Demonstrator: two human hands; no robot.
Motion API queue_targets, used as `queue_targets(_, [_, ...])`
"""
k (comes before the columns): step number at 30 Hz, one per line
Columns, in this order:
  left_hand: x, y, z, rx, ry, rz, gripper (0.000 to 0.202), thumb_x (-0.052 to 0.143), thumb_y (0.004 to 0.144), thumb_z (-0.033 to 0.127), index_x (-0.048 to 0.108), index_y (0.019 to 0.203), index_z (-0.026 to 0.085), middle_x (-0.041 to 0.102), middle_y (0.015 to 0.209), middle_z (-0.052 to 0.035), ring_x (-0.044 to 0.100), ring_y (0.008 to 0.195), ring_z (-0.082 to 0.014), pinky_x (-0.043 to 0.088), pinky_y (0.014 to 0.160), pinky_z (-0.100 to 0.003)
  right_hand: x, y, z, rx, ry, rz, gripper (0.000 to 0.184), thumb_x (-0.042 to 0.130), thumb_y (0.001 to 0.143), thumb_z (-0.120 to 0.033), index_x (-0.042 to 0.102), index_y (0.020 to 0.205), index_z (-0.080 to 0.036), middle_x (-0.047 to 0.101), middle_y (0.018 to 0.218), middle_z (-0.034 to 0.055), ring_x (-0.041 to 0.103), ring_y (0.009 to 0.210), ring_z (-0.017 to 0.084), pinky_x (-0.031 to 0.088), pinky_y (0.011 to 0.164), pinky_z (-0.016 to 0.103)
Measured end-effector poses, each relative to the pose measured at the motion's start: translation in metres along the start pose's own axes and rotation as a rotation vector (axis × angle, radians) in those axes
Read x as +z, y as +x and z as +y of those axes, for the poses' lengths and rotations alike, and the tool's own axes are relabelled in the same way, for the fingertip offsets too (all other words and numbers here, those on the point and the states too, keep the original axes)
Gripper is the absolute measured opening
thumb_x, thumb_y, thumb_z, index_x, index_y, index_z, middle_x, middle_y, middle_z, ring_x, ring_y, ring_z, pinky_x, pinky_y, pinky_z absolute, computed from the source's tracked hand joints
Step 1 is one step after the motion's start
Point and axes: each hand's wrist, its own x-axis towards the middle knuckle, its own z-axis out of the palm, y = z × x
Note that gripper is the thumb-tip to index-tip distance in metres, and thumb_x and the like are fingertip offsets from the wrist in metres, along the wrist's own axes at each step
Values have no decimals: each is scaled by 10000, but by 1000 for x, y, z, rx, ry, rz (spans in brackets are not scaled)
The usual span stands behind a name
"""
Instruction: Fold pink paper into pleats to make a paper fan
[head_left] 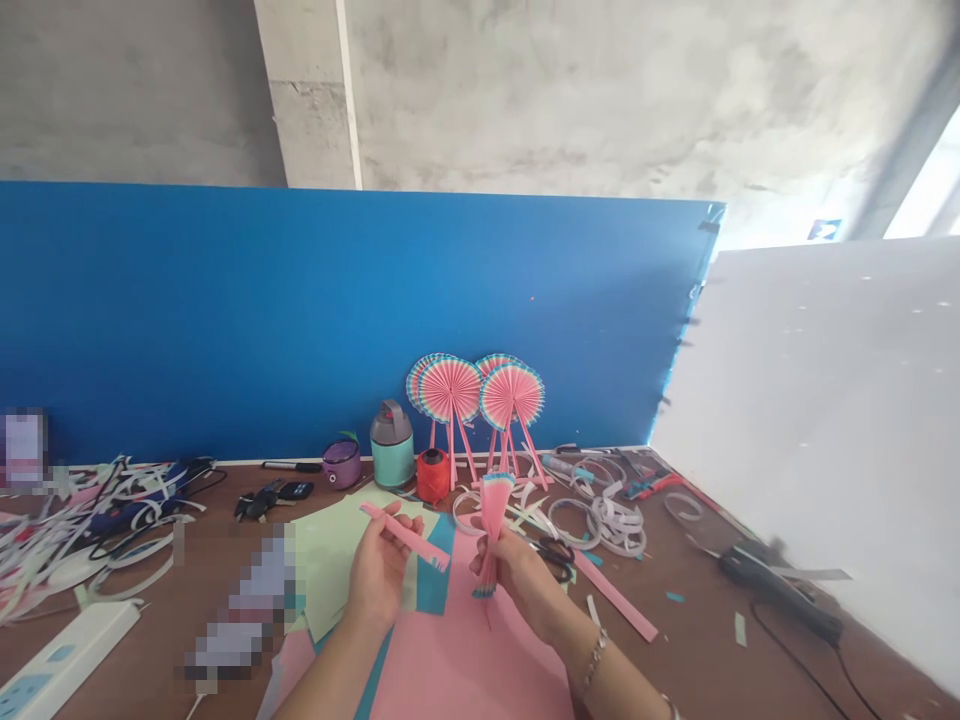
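My left hand (380, 572) is closed around a flat pink paper strip (409, 538), which slants down to the right and has small cuts or marks at its lower end. In my right hand (517, 580) a pleated pink paper bundle (493, 512) stands upright, pinched at its middle. Its ends fan out slightly and carry blue-green edges. Both hands are above a large pink paper sheet (465, 660), apart from each other. Beneath it lie a teal sheet (435, 580) and pale green sheets (326, 550).
Round pink paper fans (450, 390) on stick legs lean at the blue partition (300, 320). Nearby stand a teal flask (392, 455), a purple pot (342, 464) and a red spool (433, 476). Scissors (553, 556), tape coils (619, 520), a glue gun (780, 590) and a power strip (67, 660) surround the paper.
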Motion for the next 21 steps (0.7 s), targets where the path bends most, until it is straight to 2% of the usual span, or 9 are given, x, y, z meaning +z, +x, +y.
queue_targets(2, [1,-4,1,-10,40,-32,111,580,754,226,600,848,170,605,635,23,632,604,-145,498,618,-261,0,2,3,-35,-153,57,155,611,671,-284,562,767,-173,550,654,-16,546,630,134,403,576,240])
queue_targets(5, [5,-17,0,-62,189,-156,241,611,736,302,635,909,136,663,732,-25,629,591,-169,472,568,-278,0,4,8,-40,-234,39,237,669,669,-373,575,741,-168,571,672,-2,562,633,139,415,562,235])
queue_targets(8, [9,-28,-1,-153,320,-290,395,585,746,386,626,1042,127,681,685,-45,642,641,-206,471,604,-297,2,2,8,-36,-229,-41,316,704,657,-448,611,758,-163,589,729,3,562,632,130,429,584,238])
queue_targets(12, [9,-30,-1,-226,326,-395,532,565,764,414,554,1202,112,692,647,-58,657,710,-243,481,728,-358,3,-2,2,-55,-231,-184,320,705,686,-459,650,779,-158,606,714,3,573,709,156,441,676,259])
queue_targets(16, [5,-25,-2,-243,314,-425,606,553,772,427,489,1281,105,698,655,-64,659,713,-252,483,723,-371,0,-4,1,-11,-193,-278,311,723,692,-422,658,848,-160,635,775,20,584,780,176,435,728,275])
queue_targets(19, [5,-24,-2,-263,326,-428,599,552,774,419,487,1279,105,696,644,-62,662,725,-249,478,719,-351,-2,-3,2,13,-132,-252,314,686,733,-440,644,902,-179,631,826,27,577,764,167,434,711,276])
queue_targets(21, [6,-26,-2,-271,343,-418,572,545,784,401,494,1270,103,689,624,-56,658,698,-235,471,688,-326,-2,-2,3,25,-109,-238,312,654,755,-472,631,885,-190,597,773,7,555,700,144,425,670,259])
